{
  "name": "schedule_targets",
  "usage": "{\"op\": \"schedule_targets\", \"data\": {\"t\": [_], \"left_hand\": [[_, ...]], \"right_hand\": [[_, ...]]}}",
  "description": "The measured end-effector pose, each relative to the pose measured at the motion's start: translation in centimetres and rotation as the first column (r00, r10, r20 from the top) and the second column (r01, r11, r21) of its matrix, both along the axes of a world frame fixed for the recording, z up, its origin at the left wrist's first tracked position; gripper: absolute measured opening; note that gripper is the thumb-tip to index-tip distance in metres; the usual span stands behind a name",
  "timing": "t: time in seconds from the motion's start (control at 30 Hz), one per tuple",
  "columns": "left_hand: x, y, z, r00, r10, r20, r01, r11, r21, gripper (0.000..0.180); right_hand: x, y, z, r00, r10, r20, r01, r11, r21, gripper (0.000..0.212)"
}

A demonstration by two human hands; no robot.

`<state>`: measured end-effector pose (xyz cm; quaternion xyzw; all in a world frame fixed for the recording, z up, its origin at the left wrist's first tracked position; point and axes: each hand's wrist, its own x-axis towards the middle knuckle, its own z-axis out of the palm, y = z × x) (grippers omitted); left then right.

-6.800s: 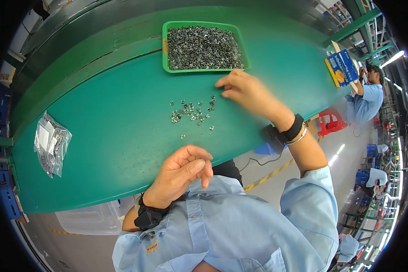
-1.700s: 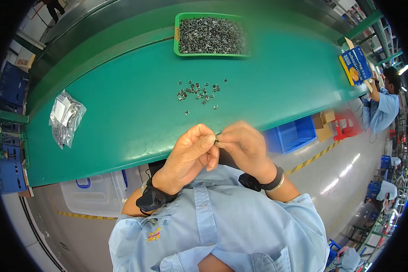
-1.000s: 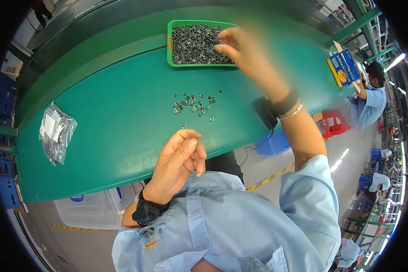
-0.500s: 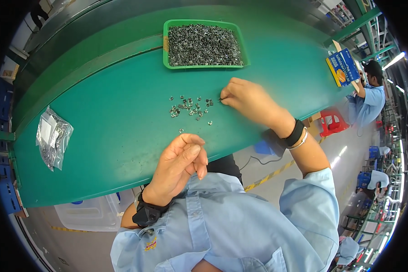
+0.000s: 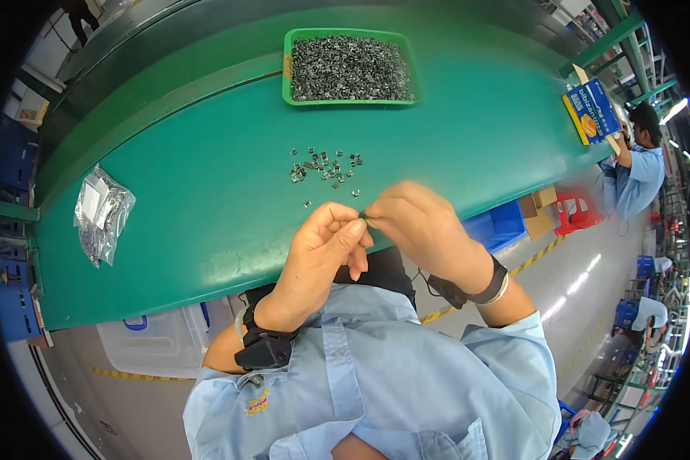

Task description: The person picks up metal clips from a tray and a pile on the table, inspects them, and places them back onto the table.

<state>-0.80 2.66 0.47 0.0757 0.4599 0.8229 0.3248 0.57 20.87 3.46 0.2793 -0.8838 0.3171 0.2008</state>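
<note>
My right hand (image 5: 422, 226) pinches a small dark part (image 5: 363, 216) between thumb and forefinger. The fingertips of my left hand (image 5: 322, 253) meet it there, thumb and forefinger closed at the same part, whose exact kind is too small to make out. Just beyond my hands, a loose scatter of small black-and-silver metal parts (image 5: 324, 159) lies on the green tabletop (image 5: 207, 192). At the back stands a green tray (image 5: 287, 88) heaped with many similar small parts.
A clear plastic bag (image 5: 100, 215) of small parts lies at the left. A blue-and-yellow box (image 5: 590, 107) stands at the far right, near a seated co-worker (image 5: 644, 176). Beyond the table's near edge are a blue bin (image 5: 506, 226), a red stool (image 5: 579, 211) and a translucent tub (image 5: 153, 341).
My right hand has come from beside the scattered parts toward me, bringing a small dark part to my left hand. The left fingertips have closed in at it.
</note>
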Motion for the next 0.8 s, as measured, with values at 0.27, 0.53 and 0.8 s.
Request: {"op": "schedule_targets", "data": {"t": [0.27, 0.53, 0.8], "left_hand": [[-0.3, -1.2, 0.8, 0.981, -0.088, -0.173, 0.049, 0.974, -0.222, 0.013], [-0.3, -1.9, 1.3, 0.968, -0.2, -0.155, 0.158, 0.956, -0.247, 0.015], [0.7, -1.9, 0.8, 0.988, -0.097, -0.124, 0.075, 0.983, -0.165, 0.018]], "right_hand": [[0.7, -0.3, -0.2, 0.999, 0.017, 0.039, -0.014, 0.998, -0.067, 0.018], [1.2, -0.2, 0.0, 0.991, 0.116, 0.069, -0.111, 0.991, -0.071, 0.017], [1.2, -1.1, -0.3, 0.997, 0.073, 0.012, -0.071, 0.991, -0.116, 0.019]]}}
